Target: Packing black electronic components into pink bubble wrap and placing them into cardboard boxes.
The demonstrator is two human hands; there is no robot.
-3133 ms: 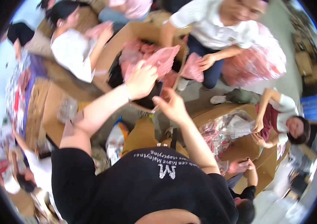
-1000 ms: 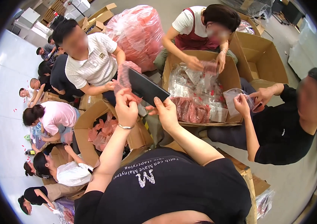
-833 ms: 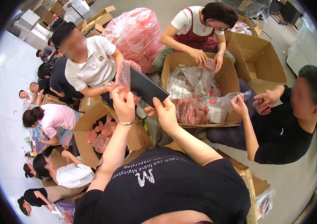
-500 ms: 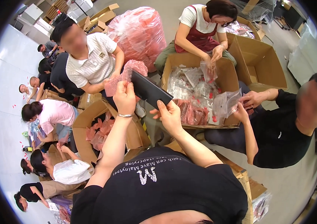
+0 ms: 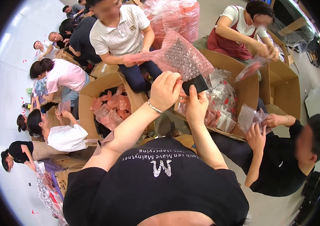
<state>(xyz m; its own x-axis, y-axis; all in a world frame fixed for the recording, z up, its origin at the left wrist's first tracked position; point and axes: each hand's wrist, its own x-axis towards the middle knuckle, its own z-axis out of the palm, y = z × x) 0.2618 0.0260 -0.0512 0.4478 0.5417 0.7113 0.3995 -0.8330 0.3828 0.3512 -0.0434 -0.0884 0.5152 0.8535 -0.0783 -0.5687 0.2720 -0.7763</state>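
Left hand (image 5: 165, 90) is closed around the mouth of a pink bubble-wrap bag (image 5: 182, 56), fingers curled over its lower edge, a thin bracelet at the wrist. Right hand (image 5: 197, 105) pinches the exposed end of a flat black item (image 5: 194, 84) that sits mostly inside the bag, thumb pointing up along it. Both are raised in front of the chest, above an open cardboard box (image 5: 243, 86) of clear packets with red contents. The bag looks light, soft and crinkly, likely to slip and fold, so it is best gripped at the open rim; the black piece seems stiff and thin, best held by its edges. Around sit other people on a pale floor (image 5: 5, 86), each at cardboard boxes, one box (image 5: 107, 105) holding more pink bags.
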